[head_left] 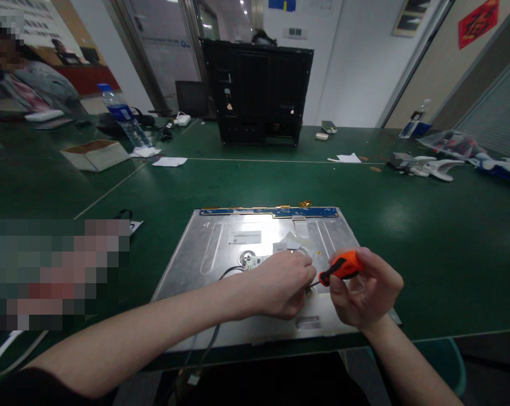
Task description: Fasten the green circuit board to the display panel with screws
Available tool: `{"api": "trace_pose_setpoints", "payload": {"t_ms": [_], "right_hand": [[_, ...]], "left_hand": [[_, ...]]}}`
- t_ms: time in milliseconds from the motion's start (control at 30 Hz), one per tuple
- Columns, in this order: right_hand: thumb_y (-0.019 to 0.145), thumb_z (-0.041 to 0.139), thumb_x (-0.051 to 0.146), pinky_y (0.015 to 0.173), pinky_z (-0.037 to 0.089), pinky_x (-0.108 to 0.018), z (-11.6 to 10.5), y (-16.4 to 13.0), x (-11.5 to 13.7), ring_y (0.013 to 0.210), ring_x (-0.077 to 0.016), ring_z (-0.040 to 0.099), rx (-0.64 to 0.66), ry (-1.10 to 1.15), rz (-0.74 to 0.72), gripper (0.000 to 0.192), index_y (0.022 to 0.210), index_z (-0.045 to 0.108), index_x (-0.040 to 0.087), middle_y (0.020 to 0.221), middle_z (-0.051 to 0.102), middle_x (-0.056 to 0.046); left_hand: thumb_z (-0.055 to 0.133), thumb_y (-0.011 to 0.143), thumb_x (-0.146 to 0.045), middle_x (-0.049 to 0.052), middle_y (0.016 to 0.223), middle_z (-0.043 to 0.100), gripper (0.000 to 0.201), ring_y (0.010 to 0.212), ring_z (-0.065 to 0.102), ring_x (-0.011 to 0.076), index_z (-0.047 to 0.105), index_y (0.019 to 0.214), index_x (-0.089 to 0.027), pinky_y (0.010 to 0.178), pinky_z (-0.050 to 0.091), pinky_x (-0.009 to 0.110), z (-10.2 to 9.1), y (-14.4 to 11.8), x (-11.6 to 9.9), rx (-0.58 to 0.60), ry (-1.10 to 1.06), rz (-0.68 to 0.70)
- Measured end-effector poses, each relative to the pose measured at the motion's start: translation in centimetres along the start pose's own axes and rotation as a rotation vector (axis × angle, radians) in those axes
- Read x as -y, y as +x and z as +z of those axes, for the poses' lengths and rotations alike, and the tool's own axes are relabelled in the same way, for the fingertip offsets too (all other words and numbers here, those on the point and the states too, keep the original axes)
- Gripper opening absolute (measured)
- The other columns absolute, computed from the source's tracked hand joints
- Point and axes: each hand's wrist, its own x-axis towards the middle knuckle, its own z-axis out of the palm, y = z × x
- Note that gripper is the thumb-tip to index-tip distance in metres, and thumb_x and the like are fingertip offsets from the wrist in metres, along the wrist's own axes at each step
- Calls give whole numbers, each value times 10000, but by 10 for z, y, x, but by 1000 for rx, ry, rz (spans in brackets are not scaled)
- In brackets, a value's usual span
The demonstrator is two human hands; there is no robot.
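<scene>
An orange and black screwdriver point(346, 264) is gripped in my right hand point(371, 293), its handle between thumb and fingers. The thin shaft points left and down. My left hand point(286, 285) is closed beside the screwdriver's tip, and whatever its fingers pinch is hidden. Under both hands lies a flat silver metal display panel point(187, 259), with a blue circuit board strip point(238, 212) along its far edge. A small pale circuit board point(255, 261) shows partly behind my left hand. Dark cables point(214, 338) run from there past the panel's near edge.
A large black screen housing point(258, 90) stands at the back of the green table point(428, 242). To the left are a water bottle point(125, 118) and a cardboard box point(94, 155). White-handled tools point(428, 166) lie at right. Another person point(39, 84) sits at far left.
</scene>
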Motion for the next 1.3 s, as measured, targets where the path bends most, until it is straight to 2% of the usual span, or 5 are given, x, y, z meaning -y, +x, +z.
{"api": "trace_pose_setpoints", "payload": {"t_ms": [267, 633, 900, 1067, 1300], "right_hand": [[836, 662, 180, 429, 492, -237, 1, 3, 2, 562, -110, 571, -6, -54, 12, 674, 1453, 390, 196, 946, 590, -31], [886, 553, 185, 510, 575, -297, -2, 2, 3, 700, -171, 657, 70, 95, 52, 594, 1451, 371, 196, 985, 631, -74], [856, 611, 183, 500, 556, -282, -1, 4, 3, 618, -146, 624, 28, 28, 43, 628, 1440, 380, 199, 898, 602, -29], [856, 666, 221, 433, 485, -229, 0, 7, 1, 546, -112, 570, 15, -53, 2, 642, 1435, 389, 233, 878, 599, -3], [895, 602, 256, 496, 542, -287, 1, -2, 1, 637, -155, 625, 20, 38, 52, 600, 1454, 387, 218, 924, 623, -44]], "left_hand": [[584, 740, -142, 85, 787, 609, 44, 708, 572, 211, 556, 716, -166, 619, 470, 327, 1, 1, 0, -28, 5, 24], [595, 760, -153, 116, 915, 663, 192, 777, 616, 233, 620, 948, -127, 679, 507, 341, -1, 0, -1, -30, -21, 3], [584, 757, -153, 94, 820, 631, 14, 692, 570, 204, 587, 770, -152, 617, 465, 323, -2, 1, -1, -20, 17, 12], [579, 744, -129, 88, 794, 612, 50, 721, 583, 219, 561, 718, -168, 620, 459, 330, -2, 0, -1, -13, -8, 12], [584, 755, -149, 101, 848, 637, 98, 741, 599, 226, 606, 851, -139, 662, 490, 343, 0, 0, 1, -27, -15, 12]]}}
